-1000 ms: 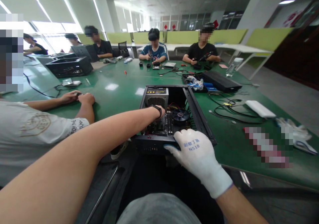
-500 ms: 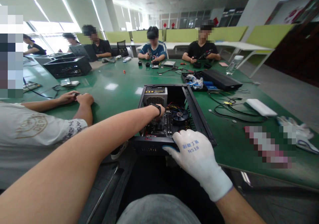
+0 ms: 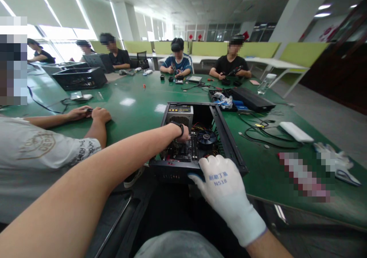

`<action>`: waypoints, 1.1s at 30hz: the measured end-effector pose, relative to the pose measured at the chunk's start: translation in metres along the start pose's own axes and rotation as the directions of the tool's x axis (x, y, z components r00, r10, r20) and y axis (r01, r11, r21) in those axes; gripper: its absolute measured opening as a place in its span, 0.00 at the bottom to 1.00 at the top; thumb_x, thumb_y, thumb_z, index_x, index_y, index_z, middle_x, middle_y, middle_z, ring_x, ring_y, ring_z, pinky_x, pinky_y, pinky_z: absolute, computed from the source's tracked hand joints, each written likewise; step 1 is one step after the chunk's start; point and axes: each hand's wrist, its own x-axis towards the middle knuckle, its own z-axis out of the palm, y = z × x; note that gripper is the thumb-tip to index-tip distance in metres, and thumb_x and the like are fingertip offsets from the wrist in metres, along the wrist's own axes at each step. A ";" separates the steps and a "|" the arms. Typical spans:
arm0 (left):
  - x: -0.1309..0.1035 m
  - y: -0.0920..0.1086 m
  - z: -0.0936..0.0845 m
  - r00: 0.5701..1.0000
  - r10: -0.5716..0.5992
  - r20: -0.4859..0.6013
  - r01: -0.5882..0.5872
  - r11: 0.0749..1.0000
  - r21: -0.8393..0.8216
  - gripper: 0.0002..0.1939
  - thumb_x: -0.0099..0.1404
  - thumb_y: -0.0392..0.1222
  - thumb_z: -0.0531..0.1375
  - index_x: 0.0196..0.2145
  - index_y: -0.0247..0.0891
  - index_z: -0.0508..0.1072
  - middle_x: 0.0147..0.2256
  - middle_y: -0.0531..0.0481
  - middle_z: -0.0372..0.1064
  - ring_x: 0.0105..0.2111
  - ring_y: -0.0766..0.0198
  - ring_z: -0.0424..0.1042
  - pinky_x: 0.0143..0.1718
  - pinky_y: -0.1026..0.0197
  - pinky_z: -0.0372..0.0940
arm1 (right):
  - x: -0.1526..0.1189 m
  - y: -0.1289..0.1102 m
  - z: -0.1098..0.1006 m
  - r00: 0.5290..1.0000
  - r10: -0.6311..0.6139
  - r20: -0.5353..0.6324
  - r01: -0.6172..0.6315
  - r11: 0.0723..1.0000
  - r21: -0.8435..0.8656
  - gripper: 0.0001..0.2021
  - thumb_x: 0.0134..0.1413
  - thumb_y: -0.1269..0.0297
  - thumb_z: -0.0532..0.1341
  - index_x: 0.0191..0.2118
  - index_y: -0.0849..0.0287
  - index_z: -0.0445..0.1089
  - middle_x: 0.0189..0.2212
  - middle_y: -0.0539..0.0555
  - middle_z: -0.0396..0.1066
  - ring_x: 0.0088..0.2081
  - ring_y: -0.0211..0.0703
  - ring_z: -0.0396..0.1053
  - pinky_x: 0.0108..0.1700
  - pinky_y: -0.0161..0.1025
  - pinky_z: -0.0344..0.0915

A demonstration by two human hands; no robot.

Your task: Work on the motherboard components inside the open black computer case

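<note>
Computer case: a black computer case (image 3: 228,135) lies open-side up in front of the wearer, at the near side of the green tabletop (image 3: 134,112); its near left corner seems to reach past the edge, though the arms make this hard to judge.
Inside the case: a silver-grey power supply (image 3: 180,116) in the far left corner, a round black cooling fan (image 3: 206,137) toward the right, a dark circuit board (image 3: 183,149) beneath, and thin coloured wires (image 3: 197,127) between power supply and fan.
Left hand: the bare left hand (image 3: 185,133), a black wristband (image 3: 180,127) at its wrist, reaches down into the case just beside the power supply; its fingers are hidden, so I cannot tell whether they hold anything.
Right hand: the right hand (image 3: 219,181), in a white knitted glove, holds the near panel (image 3: 172,170), fingers curled over its rim and thumb against its outer face.
Nearby: to the left, a co-worker's hands (image 3: 101,115) rest on the tabletop, well apart from the case; to the right lie a white box (image 3: 296,132) and a loose glove (image 3: 344,176).
Risks: pulling blindly among the wires could strain a connector; a hard push could scrape the board or bare knuckles; a slack right grip might let the case slide or tip lapward.
</note>
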 end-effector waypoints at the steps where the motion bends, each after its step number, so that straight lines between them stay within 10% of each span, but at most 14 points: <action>1: -0.002 -0.002 -0.002 1.000 -0.010 -0.021 0.009 0.999 -0.050 0.26 0.63 0.52 0.56 0.49 0.30 0.76 0.50 0.32 0.73 0.47 0.51 0.74 0.46 0.61 0.66 | 0.000 -0.001 0.000 1.000 0.012 0.003 -0.012 1.000 -0.004 0.14 0.57 0.49 0.60 0.36 0.55 0.66 0.33 0.55 0.68 0.36 0.50 0.63 0.36 0.44 0.48; 8: -0.031 -0.029 -0.025 0.944 0.035 -0.329 -0.110 0.971 -0.213 0.28 0.71 0.54 0.40 0.49 0.30 0.70 0.49 0.33 0.72 0.47 0.53 0.73 0.48 0.58 0.63 | 0.027 0.006 0.007 1.000 0.026 0.011 -0.025 0.999 -0.028 0.14 0.57 0.49 0.60 0.37 0.56 0.66 0.33 0.56 0.68 0.37 0.50 0.65 0.36 0.44 0.49; 16: -0.061 -0.067 -0.050 0.786 -0.267 -0.557 -0.104 0.831 -0.546 0.24 0.73 0.55 0.37 0.45 0.34 0.63 0.44 0.38 0.71 0.44 0.57 0.71 0.46 0.58 0.62 | 0.158 0.050 0.051 0.999 0.042 0.024 -0.040 0.997 -0.063 0.22 0.61 0.46 0.55 0.46 0.61 0.68 0.42 0.59 0.70 0.45 0.50 0.68 0.45 0.47 0.62; 25: -0.058 -0.086 -0.014 0.696 -0.325 -0.640 -0.263 0.714 -0.649 0.17 0.72 0.51 0.45 0.38 0.36 0.65 0.39 0.43 0.70 0.39 0.59 0.68 0.43 0.56 0.62 | 0.294 0.083 0.088 0.986 0.134 0.096 -0.123 0.986 -0.109 0.20 0.61 0.54 0.59 0.54 0.60 0.66 0.52 0.58 0.67 0.49 0.46 0.68 0.50 0.50 0.68; 33: -0.056 -0.108 0.011 0.700 -0.307 -0.645 -0.305 0.688 -0.659 0.14 0.66 0.47 0.56 0.43 0.33 0.67 0.32 0.48 0.69 0.30 0.63 0.66 0.34 0.58 0.63 | 0.306 0.090 0.091 0.985 0.113 0.127 -0.099 0.989 -0.109 0.20 0.61 0.54 0.59 0.54 0.59 0.66 0.52 0.58 0.67 0.49 0.46 0.68 0.50 0.50 0.68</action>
